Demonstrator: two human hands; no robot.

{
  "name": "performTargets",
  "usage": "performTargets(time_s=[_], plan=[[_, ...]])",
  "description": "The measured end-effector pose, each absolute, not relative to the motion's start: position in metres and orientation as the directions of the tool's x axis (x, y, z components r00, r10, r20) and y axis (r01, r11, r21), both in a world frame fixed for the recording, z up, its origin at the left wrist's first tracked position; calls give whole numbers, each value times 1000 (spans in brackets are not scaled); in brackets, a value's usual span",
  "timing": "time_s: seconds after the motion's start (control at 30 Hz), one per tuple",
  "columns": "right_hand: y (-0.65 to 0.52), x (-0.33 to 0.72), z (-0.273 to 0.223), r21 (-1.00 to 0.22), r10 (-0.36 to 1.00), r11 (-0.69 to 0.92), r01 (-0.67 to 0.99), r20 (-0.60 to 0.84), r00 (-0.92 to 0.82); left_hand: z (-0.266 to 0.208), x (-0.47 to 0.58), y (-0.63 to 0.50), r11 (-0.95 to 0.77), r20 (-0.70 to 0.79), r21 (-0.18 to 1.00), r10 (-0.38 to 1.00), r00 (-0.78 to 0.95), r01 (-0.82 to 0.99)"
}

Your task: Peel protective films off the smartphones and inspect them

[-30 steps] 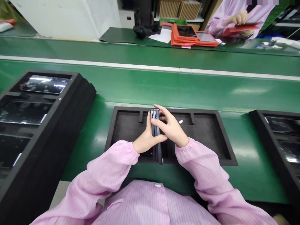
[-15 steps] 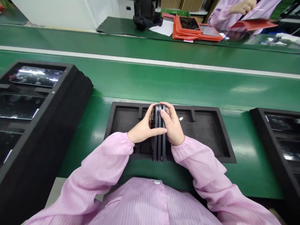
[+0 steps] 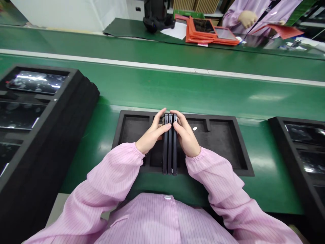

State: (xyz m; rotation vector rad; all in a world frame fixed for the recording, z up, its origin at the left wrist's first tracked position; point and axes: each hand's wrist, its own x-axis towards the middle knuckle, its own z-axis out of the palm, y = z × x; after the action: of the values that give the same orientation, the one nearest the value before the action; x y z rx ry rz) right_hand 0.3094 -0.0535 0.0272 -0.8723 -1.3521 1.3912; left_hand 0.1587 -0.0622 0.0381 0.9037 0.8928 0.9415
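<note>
Three slim black phone-like devices [image 3: 170,149] stand on edge side by side, pressed into one stack. My left hand [image 3: 154,133] closes on the left face of the stack, its thumb over the near-top edges. From the other side my right hand [image 3: 186,135] grips the right face, thumb along the edge. Beneath them lies a black foam tray [image 3: 225,142] with recessed compartments. A small white scrap [image 3: 195,128] lies in the tray, right of my right hand. The fingers behind the stack are partly hidden.
Stacked black foam trays [image 3: 83,88] holding glossy dark screens [image 3: 38,81] stand at the left. Another tray of screens [image 3: 307,134] is at the right. Across the green table [image 3: 162,88] lie orange-framed tablets [image 3: 203,28], near a co-worker's hand [image 3: 247,18].
My left thumb has drawn back from across the stack to its edge. The devices are now squeezed more evenly together. The co-worker's hand at the back has moved down and left.
</note>
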Motion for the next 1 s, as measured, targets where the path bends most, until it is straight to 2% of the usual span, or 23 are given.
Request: performTargets(time_s=[0.17,0.27,0.37,0.57,1.0], plan=[[-57,310,28,-967,958,61,-248,127,-259,37,156,-65,269,-167,932,914,369,-244],[-56,310,27,-969,962,80,-235,137,-237,35,155,-66,266,-156,928,913,377,-262],[-54,309,25,-974,968,76,-214,124,-220,35,157,-65,302,-191,915,907,375,-266],[-50,307,23,-968,973,-39,-248,20,-232,32,162,-63,383,-274,879,894,355,-284],[-50,306,20,-974,979,-52,-221,-6,-204,33,164,-62,405,-305,871,889,343,-276]])
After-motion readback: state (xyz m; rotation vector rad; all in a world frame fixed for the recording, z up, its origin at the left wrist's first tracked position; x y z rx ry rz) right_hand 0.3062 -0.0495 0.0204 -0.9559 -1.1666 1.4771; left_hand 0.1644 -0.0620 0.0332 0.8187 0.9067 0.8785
